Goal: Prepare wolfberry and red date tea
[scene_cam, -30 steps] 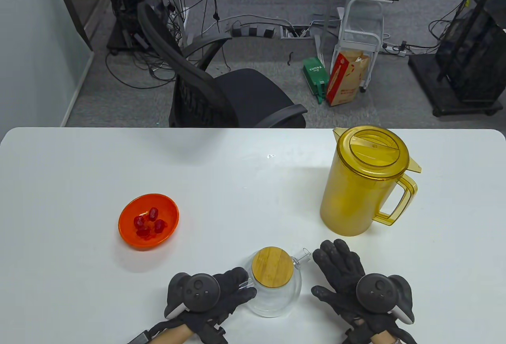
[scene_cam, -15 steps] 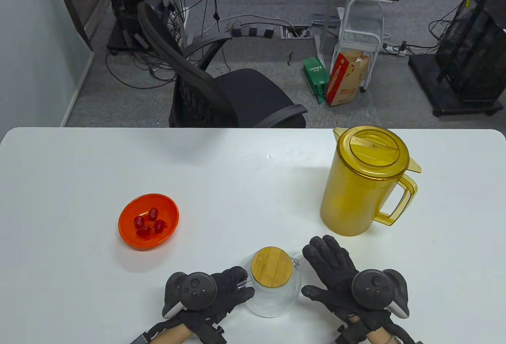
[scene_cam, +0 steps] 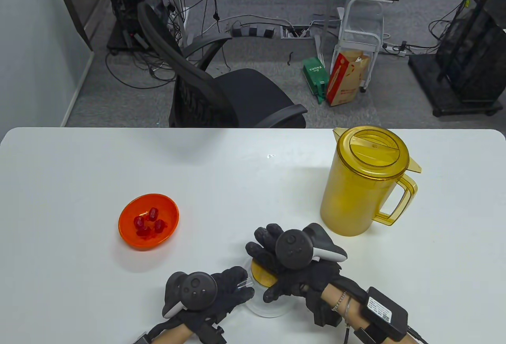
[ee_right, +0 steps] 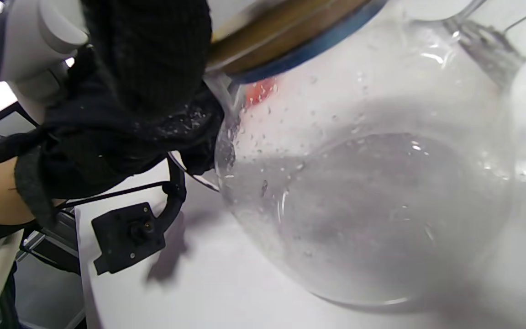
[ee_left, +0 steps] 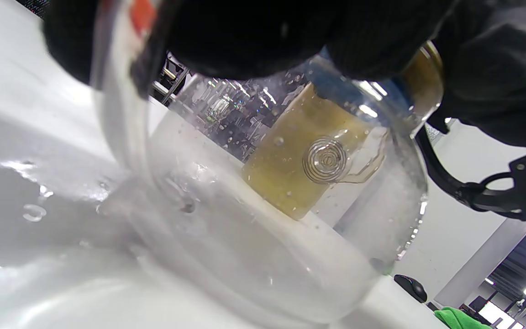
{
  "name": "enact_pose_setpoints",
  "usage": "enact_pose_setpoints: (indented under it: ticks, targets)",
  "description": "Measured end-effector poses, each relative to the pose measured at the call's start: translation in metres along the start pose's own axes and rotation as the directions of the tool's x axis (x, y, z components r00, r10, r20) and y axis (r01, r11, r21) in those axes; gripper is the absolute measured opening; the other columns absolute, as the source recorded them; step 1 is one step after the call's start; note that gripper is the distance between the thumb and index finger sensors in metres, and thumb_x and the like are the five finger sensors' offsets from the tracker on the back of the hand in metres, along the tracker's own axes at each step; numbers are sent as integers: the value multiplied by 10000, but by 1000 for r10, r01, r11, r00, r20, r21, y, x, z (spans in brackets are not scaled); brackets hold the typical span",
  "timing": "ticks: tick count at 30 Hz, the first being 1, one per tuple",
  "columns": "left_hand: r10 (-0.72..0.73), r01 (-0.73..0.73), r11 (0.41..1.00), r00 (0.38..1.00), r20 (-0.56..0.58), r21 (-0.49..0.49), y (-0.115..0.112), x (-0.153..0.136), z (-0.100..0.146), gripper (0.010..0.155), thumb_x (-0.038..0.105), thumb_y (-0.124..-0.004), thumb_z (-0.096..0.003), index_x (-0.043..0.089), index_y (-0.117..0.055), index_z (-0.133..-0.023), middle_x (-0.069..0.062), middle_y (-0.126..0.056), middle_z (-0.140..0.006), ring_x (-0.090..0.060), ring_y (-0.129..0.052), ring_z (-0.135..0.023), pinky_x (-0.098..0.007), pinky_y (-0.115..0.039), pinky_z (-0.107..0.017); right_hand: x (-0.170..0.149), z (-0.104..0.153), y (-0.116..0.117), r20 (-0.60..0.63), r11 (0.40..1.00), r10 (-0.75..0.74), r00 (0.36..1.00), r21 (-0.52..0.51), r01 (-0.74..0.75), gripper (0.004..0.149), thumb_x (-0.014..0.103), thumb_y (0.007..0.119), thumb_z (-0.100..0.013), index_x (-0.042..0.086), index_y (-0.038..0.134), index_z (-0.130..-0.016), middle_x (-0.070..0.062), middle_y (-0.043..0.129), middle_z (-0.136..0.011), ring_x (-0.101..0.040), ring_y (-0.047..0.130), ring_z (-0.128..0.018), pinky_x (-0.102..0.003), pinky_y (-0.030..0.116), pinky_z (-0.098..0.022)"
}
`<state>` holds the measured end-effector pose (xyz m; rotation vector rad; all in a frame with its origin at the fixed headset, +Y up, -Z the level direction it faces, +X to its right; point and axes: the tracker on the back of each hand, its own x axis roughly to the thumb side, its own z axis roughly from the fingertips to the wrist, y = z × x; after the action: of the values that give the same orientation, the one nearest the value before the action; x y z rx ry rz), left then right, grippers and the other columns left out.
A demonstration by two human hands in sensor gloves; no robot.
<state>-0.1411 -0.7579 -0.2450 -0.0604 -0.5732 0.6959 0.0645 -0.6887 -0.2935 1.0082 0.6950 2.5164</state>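
A round glass teapot (scene_cam: 272, 309) with a bamboo lid (scene_cam: 261, 276) stands near the table's front edge. My left hand (scene_cam: 239, 285) grips its glass handle (ee_left: 117, 114) from the left. My right hand (scene_cam: 263, 269) lies over the lid, fingers across the top and thumb at the near edge, gripping it. The lid sits on the pot. An orange bowl (scene_cam: 170, 207) holding several red dates (scene_cam: 148, 221) stands to the left. In the right wrist view the pot (ee_right: 372, 205) looks empty apart from droplets, with the lid (ee_right: 281, 32) on top.
A tall yellow lidded pitcher (scene_cam: 363, 186) stands to the right of and behind the teapot, its handle pointing right. Beyond the table's far edge is a black office chair (scene_cam: 221, 95).
My right hand has moved left from the table beside the teapot onto the lid and closed around it. The left hand stays on the handle. The teapot, bowl and pitcher have not moved.
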Motion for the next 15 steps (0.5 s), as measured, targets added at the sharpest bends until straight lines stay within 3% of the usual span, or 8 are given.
enact_pose_setpoints:
  ticks: [7,15]
  targets:
    - [9,-9,1000,1000,2,-7,0,0,0,519,472,-805,-501,119,-678,-860,15,-907,-553,-128,-962,-341,-406,-880,-373,5,-9,0,12,997,-4,1000,77,3,990,394,921,-473,133,257,-1159,-256,156,-1192,-583,157,-1026,-706,346,-711]
    - [8,-8,1000,1000,0,-5,0,0,0,520,467,-809,-499,115,-681,-860,12,-910,-553,-133,-966,-343,-411,-881,-373,9,-9,-3,44,997,-2,999,73,-1,949,356,932,-480,81,312,-1145,-321,227,-1138,-628,304,-961,-713,439,-663]
